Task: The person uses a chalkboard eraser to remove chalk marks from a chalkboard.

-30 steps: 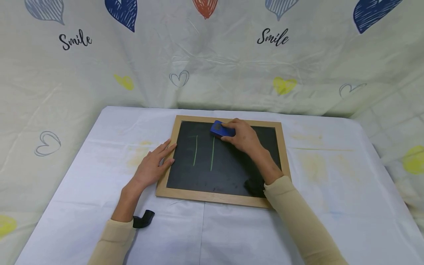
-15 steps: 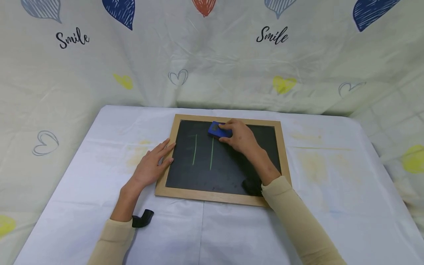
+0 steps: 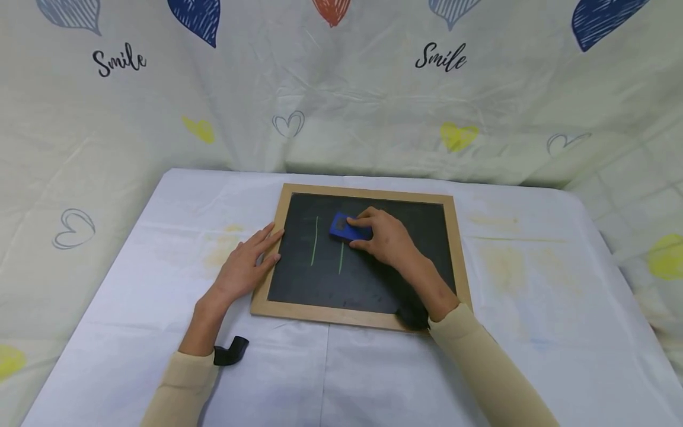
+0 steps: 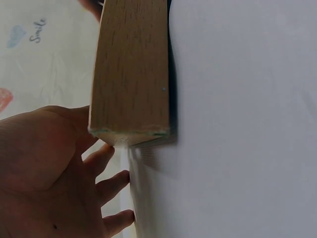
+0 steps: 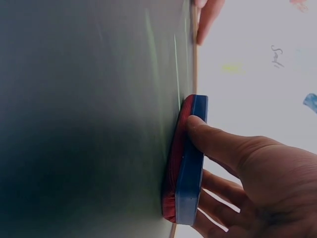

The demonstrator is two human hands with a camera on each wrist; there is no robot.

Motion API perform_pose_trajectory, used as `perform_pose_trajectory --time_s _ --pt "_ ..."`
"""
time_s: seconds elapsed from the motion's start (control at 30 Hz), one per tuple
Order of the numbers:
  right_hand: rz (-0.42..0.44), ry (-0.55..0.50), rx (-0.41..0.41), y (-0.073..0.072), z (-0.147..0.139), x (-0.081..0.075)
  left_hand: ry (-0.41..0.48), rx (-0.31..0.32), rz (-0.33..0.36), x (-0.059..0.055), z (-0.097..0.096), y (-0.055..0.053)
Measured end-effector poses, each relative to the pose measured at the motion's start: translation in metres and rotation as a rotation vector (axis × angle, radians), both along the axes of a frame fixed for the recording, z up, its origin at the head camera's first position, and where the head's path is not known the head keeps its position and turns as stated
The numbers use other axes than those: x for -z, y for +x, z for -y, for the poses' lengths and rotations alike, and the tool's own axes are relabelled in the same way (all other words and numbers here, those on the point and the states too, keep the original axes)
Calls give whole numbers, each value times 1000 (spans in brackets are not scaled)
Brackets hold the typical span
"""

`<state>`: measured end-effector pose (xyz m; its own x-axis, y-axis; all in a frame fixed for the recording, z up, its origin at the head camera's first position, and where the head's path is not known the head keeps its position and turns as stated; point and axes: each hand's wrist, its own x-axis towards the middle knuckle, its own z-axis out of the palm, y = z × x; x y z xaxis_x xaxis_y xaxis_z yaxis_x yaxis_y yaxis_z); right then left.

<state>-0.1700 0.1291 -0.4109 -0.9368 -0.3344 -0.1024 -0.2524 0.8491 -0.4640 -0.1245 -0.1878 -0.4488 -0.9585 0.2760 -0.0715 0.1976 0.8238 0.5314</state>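
A wood-framed chalkboard (image 3: 368, 308) lies on the table with two green chalk lines on its dark face. My right hand (image 3: 392, 240) grips a blue chalkboard eraser (image 3: 341, 225) between thumb and fingers. In the right wrist view the eraser (image 5: 190, 168) has a red pad that lies against the board, at the end of a chalk line. The eraser covers the upper part of the right-hand line. My left hand (image 3: 245, 267) rests with spread, straight fingers at the frame's left side; in the left wrist view its fingers lie beside the wooden frame (image 4: 131, 64).
A white cloth (image 3: 133, 308) with faint yellow stains covers the table. Behind it hangs a printed curtain (image 3: 363, 107). Black wrist-worn pieces stick out by both cuffs, the left one (image 3: 231, 351) over the cloth.
My right hand has moved the eraser down from near the board's top edge and slightly left, along the right-hand chalk line, whose visible part is shorter. My left hand stays in place.
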Motion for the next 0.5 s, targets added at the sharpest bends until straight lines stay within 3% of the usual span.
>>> perform_pose_trajectory --time_s 0.5 --pt "-1 28 -44 32 6 0 -3 -4 8 -3 -2 1"
